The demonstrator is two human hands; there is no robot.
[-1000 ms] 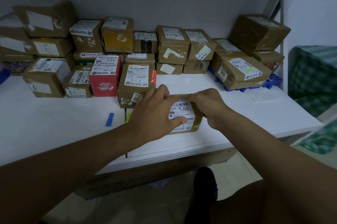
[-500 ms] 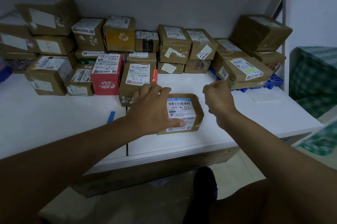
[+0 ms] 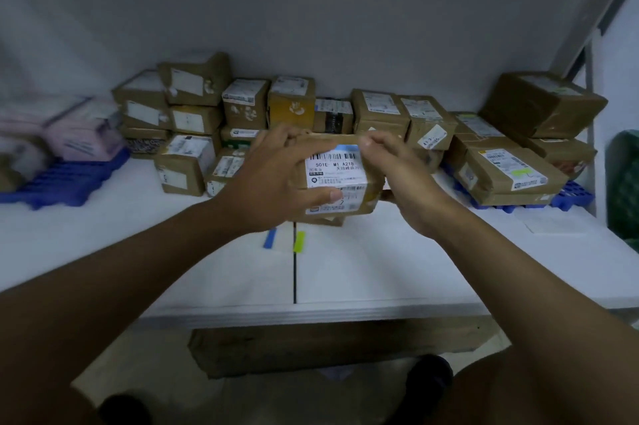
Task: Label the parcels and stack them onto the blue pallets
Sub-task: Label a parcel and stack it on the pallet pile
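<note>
Both hands hold a small brown parcel (image 3: 340, 179) lifted above the middle of the white tabletop (image 3: 380, 269), its white barcode label (image 3: 335, 167) facing up. The left hand (image 3: 273, 182) grips its left side, thumb across the near face; the right hand (image 3: 397, 172) holds the right end, fingers curled over the top edge. Beneath it lie a blue strip (image 3: 270, 238) and a yellow-green strip (image 3: 298, 241). Stacked parcels (image 3: 249, 106) line the tabletop's far edge, with one blue pallet (image 3: 65, 179) at the left edge and another blue pallet (image 3: 567, 196) at the right.
</note>
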